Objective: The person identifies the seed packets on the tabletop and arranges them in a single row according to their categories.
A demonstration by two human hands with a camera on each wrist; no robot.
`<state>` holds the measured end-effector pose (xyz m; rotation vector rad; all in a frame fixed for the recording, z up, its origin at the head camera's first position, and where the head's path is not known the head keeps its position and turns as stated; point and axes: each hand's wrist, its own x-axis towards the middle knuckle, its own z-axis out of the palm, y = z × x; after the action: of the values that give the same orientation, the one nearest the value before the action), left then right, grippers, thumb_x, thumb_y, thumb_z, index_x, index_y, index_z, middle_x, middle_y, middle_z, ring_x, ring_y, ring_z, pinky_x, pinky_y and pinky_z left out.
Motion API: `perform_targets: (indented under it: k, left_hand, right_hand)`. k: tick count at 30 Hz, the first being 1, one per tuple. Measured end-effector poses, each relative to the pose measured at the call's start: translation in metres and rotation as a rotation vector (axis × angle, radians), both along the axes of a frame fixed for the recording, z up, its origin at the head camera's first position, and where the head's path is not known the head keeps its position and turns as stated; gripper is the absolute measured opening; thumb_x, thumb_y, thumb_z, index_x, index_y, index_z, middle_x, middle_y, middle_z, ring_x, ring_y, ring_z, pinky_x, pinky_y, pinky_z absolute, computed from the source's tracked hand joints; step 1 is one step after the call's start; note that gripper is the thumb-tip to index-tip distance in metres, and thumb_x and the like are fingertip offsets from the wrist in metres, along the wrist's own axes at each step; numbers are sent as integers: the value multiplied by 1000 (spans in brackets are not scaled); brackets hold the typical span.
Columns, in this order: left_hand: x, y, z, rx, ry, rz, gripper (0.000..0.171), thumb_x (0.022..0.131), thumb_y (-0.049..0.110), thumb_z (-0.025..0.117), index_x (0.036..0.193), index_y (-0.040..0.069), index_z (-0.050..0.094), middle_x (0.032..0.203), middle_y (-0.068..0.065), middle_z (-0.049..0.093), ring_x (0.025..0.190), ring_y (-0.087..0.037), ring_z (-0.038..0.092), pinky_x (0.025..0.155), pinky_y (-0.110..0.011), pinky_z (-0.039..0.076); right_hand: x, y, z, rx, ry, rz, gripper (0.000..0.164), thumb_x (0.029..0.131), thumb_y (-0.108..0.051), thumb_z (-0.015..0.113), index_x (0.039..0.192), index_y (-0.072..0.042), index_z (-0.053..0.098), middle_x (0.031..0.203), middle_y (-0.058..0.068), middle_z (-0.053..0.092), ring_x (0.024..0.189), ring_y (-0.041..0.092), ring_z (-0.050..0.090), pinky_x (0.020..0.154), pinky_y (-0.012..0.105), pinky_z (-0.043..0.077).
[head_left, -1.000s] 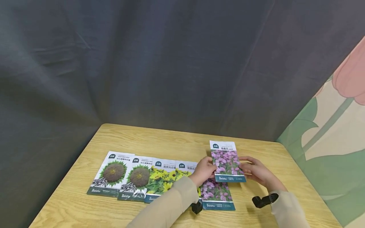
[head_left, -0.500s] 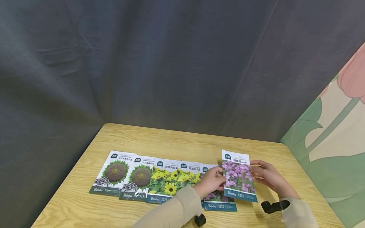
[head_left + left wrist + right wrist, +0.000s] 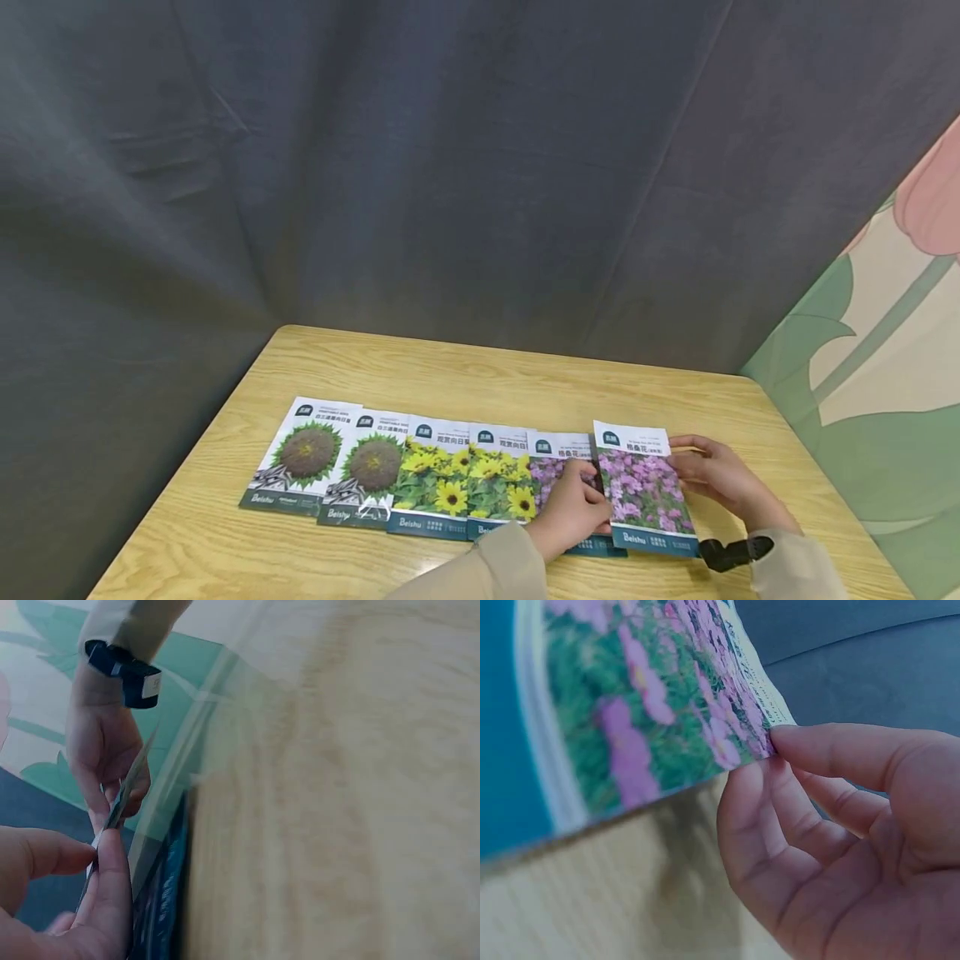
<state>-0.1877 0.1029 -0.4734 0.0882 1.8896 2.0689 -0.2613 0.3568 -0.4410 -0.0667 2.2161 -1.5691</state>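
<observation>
A seed packet with pink flowers [image 3: 648, 492] is held between both hands, slightly above the table at the right end of a row. My left hand [image 3: 572, 510] pinches its left edge; in the left wrist view, the thumb and fingers [image 3: 112, 874] grip the packet seen edge-on. At the opposite edge my right hand [image 3: 726, 479] pinches it between thumb and fingertips, plainest in the right wrist view, where the printed front [image 3: 652, 712] shows. Under my left hand lies a second pink-flower packet [image 3: 546, 471], partly covered by that hand.
Leftward along the wooden table [image 3: 420, 367] lie two yellow-flower packets [image 3: 435, 483] and two brown sunflower packets [image 3: 307, 454], overlapping in a row. A dark curtain [image 3: 465, 167] hangs behind the table. A tulip-patterned panel [image 3: 900, 375] borders the right side.
Both hands have carried the held pink-flower packet rightward and down toward the table, from above the lying pink-flower packet to its right side. More of that lying packet's top now shows.
</observation>
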Motion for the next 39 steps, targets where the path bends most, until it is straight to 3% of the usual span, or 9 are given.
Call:
perform_targets:
  k: [6, 10, 19, 27, 34, 39]
  left_hand:
    - [8, 7, -4, -90, 49, -40, 16, 81, -6, 62, 88, 8, 61, 71, 0, 57, 53, -13, 59, 53, -24, 52]
    - [11, 10, -4, -136, 73, -45, 13, 81, -6, 63, 80, 7, 66, 66, 2, 58, 51, -10, 58, 51, -21, 51]
    - [10, 7, 0, -426, 317, -102, 13, 79, 1, 65, 88, 10, 70, 68, 11, 58, 58, 2, 52, 55, -15, 44]
    - [7, 5, 1, -538, 422, -136, 18, 79, 1, 66, 94, 9, 72, 75, 10, 60, 66, 4, 50, 61, -13, 44]
    - [7, 6, -3, -666, 558, -123, 21, 77, 4, 68, 95, 11, 74, 80, 9, 66, 69, 5, 52, 67, -11, 44]
    - [8, 5, -2, -719, 601, -94, 15, 74, 6, 70, 87, 12, 75, 78, 9, 67, 71, 3, 53, 72, -13, 43]
  right_hand:
    - [2, 3, -13, 58, -2, 3, 47, 93, -14, 57, 127, 14, 39, 93, 6, 63, 78, 15, 60, 69, 31, 53]
    - [1, 4, -19, 110, 6, -18, 46, 93, -14, 59, 125, 13, 42, 88, 6, 64, 75, 16, 60, 67, 32, 54]
    - [1, -2, -25, 195, 50, -72, 42, 89, -11, 62, 121, 12, 47, 87, 8, 65, 74, 18, 60, 64, 31, 53]
    - [1, -9, -26, 324, 96, -108, 37, 89, -12, 62, 116, 10, 51, 86, 9, 62, 73, 20, 59, 63, 31, 52]
    - [1, -12, -30, 342, 124, -127, 34, 89, -12, 62, 113, 10, 54, 84, 8, 59, 73, 19, 55, 61, 30, 50]
    - [2, -15, -32, 344, 125, -133, 29, 90, -12, 59, 110, 8, 55, 87, 9, 59, 74, 19, 53, 62, 30, 49]
